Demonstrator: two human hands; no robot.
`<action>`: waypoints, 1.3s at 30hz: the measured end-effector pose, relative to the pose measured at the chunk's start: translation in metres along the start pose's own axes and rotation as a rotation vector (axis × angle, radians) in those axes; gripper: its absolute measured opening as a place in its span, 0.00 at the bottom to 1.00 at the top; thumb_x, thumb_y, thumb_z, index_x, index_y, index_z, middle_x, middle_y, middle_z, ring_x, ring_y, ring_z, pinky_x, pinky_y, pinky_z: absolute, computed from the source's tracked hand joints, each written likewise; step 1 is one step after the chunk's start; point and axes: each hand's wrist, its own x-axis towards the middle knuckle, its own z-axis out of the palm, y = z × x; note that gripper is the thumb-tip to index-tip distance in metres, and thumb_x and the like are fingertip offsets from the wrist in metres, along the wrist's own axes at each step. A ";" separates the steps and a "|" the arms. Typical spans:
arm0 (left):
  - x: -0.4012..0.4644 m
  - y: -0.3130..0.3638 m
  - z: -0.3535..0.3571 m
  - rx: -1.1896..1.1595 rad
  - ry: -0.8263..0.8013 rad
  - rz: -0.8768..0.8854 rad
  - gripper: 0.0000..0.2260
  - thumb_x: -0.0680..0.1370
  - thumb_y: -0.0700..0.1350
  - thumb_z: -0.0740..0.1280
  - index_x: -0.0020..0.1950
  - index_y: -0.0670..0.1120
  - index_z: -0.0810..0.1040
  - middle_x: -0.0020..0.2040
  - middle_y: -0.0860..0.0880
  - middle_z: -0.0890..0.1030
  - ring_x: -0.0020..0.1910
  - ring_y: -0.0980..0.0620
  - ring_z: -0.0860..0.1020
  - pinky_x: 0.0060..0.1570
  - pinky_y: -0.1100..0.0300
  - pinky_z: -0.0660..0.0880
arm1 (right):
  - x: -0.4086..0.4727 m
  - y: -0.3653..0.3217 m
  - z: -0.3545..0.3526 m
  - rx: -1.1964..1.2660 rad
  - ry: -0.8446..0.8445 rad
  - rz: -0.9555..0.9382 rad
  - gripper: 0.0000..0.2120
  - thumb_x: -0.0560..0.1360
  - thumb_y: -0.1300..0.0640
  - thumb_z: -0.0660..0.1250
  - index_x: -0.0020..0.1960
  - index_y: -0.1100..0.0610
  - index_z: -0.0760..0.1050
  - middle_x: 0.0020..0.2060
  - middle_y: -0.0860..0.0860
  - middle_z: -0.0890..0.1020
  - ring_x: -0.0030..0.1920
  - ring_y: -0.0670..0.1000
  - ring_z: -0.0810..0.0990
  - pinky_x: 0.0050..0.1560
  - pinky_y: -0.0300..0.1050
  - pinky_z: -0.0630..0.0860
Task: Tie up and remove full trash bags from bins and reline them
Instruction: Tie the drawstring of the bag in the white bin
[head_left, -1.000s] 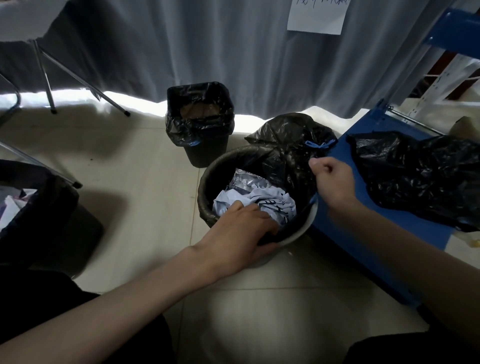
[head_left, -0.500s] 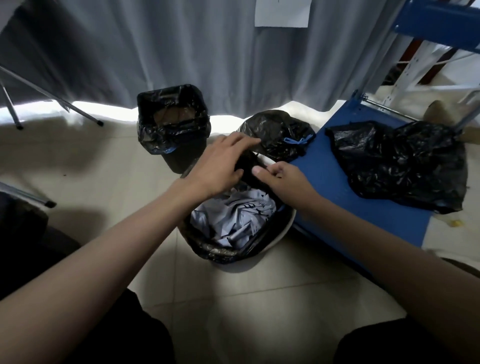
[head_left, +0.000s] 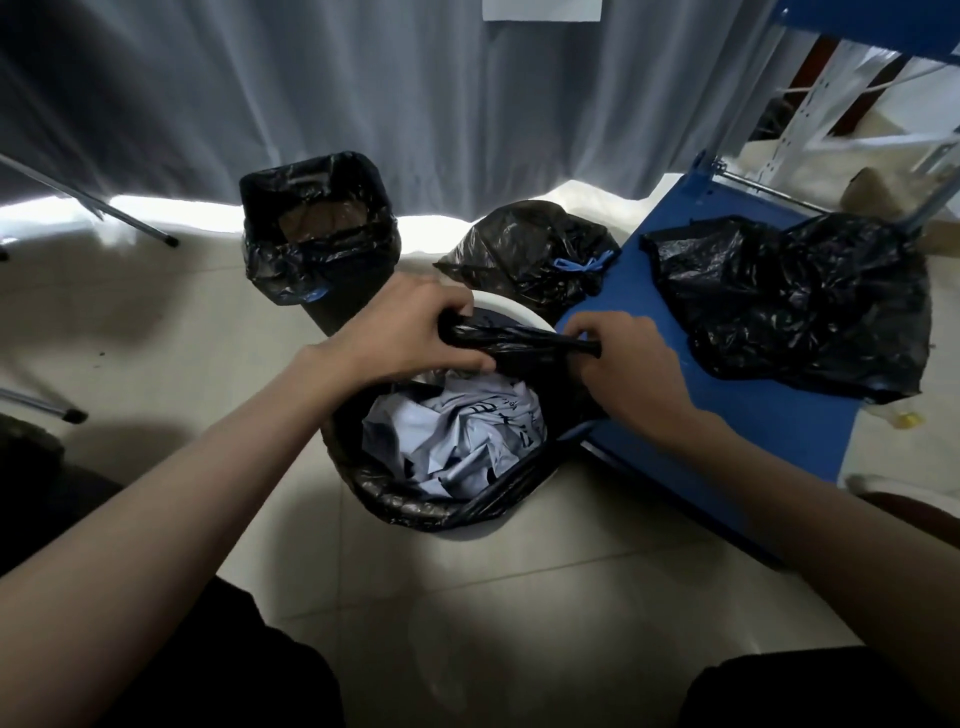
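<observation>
Both hands grip the gathered far edge of the black trash bag (head_left: 519, 340): the left hand (head_left: 410, 327) curls round one end, the right hand (head_left: 623, 358) pinches the other. The bag sits in a white bin (head_left: 514, 309) on the floor, crumpled paper (head_left: 457, 431) showing inside. Behind stand a tied bag (head_left: 524, 254) and a lined black bin (head_left: 317, 239).

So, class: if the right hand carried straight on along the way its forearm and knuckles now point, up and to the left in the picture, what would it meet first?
Probably the left hand: the right hand points at it along the gathered bag edge both grip. Depth is unclear.
</observation>
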 end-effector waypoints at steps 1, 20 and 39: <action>-0.002 0.001 -0.004 -0.092 -0.017 -0.027 0.21 0.68 0.64 0.74 0.37 0.47 0.74 0.34 0.51 0.78 0.37 0.52 0.74 0.41 0.56 0.69 | 0.001 0.004 -0.002 0.016 0.008 0.014 0.11 0.73 0.63 0.64 0.42 0.48 0.78 0.35 0.50 0.79 0.38 0.55 0.76 0.29 0.42 0.62; -0.026 -0.060 -0.027 -0.004 -0.018 -0.624 0.17 0.68 0.51 0.78 0.52 0.48 0.77 0.48 0.46 0.79 0.47 0.45 0.77 0.47 0.54 0.73 | 0.010 0.015 0.003 0.113 -0.056 0.082 0.06 0.74 0.51 0.70 0.41 0.47 0.74 0.35 0.48 0.78 0.38 0.51 0.78 0.36 0.48 0.76; -0.070 -0.029 -0.052 0.027 0.363 -0.431 0.15 0.70 0.46 0.75 0.50 0.47 0.72 0.50 0.48 0.72 0.43 0.50 0.71 0.44 0.54 0.68 | -0.002 -0.013 -0.017 0.383 -0.028 0.125 0.16 0.72 0.61 0.72 0.57 0.52 0.74 0.46 0.52 0.72 0.40 0.44 0.73 0.45 0.41 0.71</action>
